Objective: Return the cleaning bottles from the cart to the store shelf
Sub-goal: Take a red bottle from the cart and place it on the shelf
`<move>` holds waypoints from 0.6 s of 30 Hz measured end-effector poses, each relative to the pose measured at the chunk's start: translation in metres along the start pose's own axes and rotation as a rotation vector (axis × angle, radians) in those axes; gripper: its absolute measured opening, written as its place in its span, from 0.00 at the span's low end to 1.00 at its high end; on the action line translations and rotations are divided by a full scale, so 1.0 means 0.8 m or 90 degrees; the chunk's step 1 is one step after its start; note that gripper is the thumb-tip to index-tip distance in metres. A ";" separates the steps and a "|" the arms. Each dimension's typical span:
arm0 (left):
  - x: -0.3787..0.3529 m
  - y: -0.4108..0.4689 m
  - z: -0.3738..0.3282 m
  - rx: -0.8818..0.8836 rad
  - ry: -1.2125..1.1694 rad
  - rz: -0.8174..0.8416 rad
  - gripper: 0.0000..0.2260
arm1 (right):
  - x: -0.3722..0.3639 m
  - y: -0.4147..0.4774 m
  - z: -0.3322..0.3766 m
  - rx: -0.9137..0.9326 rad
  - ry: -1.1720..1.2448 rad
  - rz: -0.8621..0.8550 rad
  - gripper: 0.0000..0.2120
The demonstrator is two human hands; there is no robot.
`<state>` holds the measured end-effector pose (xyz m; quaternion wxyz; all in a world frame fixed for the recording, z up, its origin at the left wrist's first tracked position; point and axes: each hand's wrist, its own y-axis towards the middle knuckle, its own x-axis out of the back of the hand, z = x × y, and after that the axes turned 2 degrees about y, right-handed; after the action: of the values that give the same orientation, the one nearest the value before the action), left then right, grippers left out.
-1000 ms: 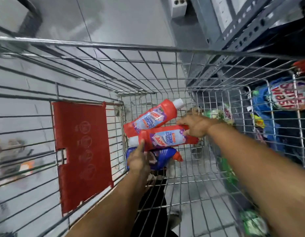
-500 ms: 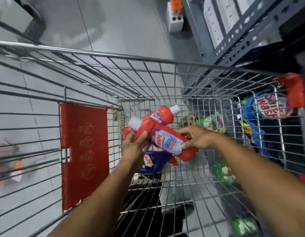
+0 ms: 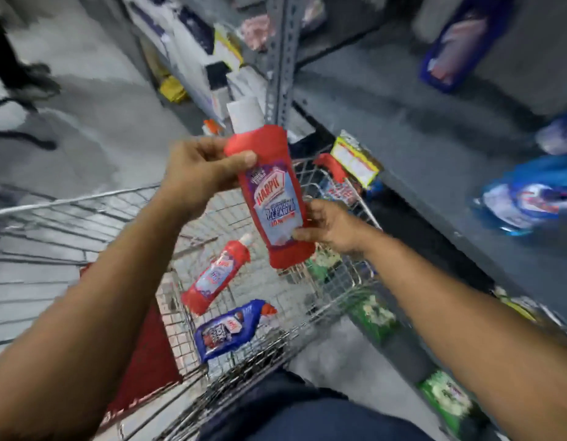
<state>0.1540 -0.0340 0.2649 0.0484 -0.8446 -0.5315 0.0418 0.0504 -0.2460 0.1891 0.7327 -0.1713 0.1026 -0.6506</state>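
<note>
The red bottle (image 3: 277, 198) is up out of the cart (image 3: 355, 275), held above the basket with its white cap toward twelve o'clock. The left hand (image 3: 196, 173) is clamped around the neck end, thumb across the front; the right hand (image 3: 330, 224) pinches the lower edge by the label. So both grips are closed on the same bottle.

Two more wait in the basket — a second red bottle (image 3: 215, 278) and a blue bottle (image 3: 231, 329) at about six o'clock of the held one. The grey shelf (image 3: 419, 148) runs from one to four o'clock, with blue pouches (image 3: 524, 205) lying on it.

To place it well, I would keep the cap upward, let one hand take the body fully, and swing toward two o'clock — clearing the cart's rim and the shelf's upright post (image 3: 280, 58) before setting the base flat in a bare spot.
</note>
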 end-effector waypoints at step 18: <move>-0.482 -0.155 -0.133 -0.333 0.093 0.538 0.10 | 0.144 -0.470 -0.094 0.211 0.131 -0.585 0.21</move>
<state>-0.1104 -0.3321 0.3936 -0.1490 -0.9705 -0.1312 -0.1365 -0.3076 -0.4042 0.2725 0.3735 -0.0147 -0.0166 -0.9274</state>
